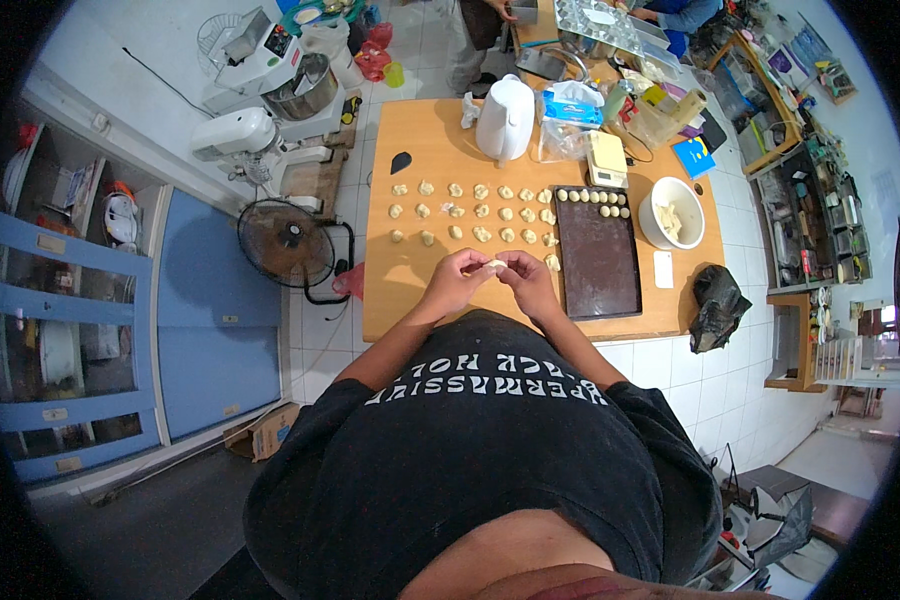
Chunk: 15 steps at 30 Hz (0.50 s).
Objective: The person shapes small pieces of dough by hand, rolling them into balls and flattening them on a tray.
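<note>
Across the wooden table (400,290), rough dough lumps (482,234) could be flattened if a forearm is dragged over their rows; on the dark tray (600,270), smooth dough balls (593,197) could be set rolling if its rim is knocked; a white jug (506,118), a white bowl (647,224) and a kitchen scale (607,157) are placed beyond and beside the tray, whose left side is partly obstructed by lumps; by the left hand (454,279) and right hand (529,280), one dough piece (495,263) is pinched between fingertips, near the table's front edge.
</note>
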### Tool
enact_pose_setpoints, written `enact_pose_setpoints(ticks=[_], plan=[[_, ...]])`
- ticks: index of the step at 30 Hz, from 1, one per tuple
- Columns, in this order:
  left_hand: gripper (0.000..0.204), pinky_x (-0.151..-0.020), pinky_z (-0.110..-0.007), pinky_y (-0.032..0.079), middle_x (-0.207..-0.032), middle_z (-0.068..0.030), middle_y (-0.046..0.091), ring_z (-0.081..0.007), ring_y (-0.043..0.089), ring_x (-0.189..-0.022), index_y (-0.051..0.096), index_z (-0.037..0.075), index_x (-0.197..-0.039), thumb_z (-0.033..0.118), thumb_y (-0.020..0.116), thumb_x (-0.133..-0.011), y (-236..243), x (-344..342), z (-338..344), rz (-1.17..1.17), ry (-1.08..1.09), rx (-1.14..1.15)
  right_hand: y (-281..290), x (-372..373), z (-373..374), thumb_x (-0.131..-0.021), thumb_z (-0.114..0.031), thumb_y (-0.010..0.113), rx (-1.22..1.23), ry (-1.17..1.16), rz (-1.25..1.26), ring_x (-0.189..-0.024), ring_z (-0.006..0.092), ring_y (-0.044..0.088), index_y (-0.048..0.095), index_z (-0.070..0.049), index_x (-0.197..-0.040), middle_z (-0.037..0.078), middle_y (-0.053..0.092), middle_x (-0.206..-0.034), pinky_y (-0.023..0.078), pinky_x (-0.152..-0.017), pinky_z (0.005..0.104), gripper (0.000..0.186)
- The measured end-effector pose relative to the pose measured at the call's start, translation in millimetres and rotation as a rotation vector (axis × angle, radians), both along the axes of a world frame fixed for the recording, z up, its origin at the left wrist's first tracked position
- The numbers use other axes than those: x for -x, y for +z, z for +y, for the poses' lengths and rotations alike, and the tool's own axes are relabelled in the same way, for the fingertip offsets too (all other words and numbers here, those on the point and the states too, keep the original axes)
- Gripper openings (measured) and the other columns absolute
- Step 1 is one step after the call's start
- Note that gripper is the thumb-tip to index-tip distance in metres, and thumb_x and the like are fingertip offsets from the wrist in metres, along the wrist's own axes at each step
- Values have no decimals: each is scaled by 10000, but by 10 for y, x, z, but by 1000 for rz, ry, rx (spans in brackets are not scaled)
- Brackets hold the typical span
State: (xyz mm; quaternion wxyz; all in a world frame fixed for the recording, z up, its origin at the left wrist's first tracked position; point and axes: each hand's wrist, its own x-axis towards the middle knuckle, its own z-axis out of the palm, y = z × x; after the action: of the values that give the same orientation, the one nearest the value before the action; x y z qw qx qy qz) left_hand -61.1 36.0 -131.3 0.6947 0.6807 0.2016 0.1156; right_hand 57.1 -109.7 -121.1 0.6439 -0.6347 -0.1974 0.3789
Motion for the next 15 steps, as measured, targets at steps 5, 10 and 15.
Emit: enact_pose_setpoints(ticks=[5, 10, 15], plan=[[164, -776, -266, 521, -979, -75, 732, -103, 659, -880, 655, -24, -1063, 99, 692, -961, 41, 19, -7, 8, 69, 14, -60, -40, -37, -930, -24, 694, -110, 8, 76, -909, 115, 645, 672, 19, -1168, 61, 704, -1032, 522, -810, 266, 242], [131, -808, -250, 503, -997, -48, 716, -90, 643, -895, 647, -6, -1077, 55, 670, -963, 54, 56, 40, -31, 39, 67, 35, -75, -59, -937, -51, 698, 56, 100, -72, -961, 135, 655, 676, 24, -1163, 80, 709, -1059, 527, -850, 288, 239], [111, -773, -245, 494, -966, -44, 709, -81, 632, -856, 637, 0, -1057, 38, 666, -957, -1, 58, 65, -50, -2, 98, 222, -25, -57, -944, -80, 706, 108, 173, -173, -968, 148, 661, 676, 28, -1143, 84, 716, -1044, 530, -858, 304, 228]])
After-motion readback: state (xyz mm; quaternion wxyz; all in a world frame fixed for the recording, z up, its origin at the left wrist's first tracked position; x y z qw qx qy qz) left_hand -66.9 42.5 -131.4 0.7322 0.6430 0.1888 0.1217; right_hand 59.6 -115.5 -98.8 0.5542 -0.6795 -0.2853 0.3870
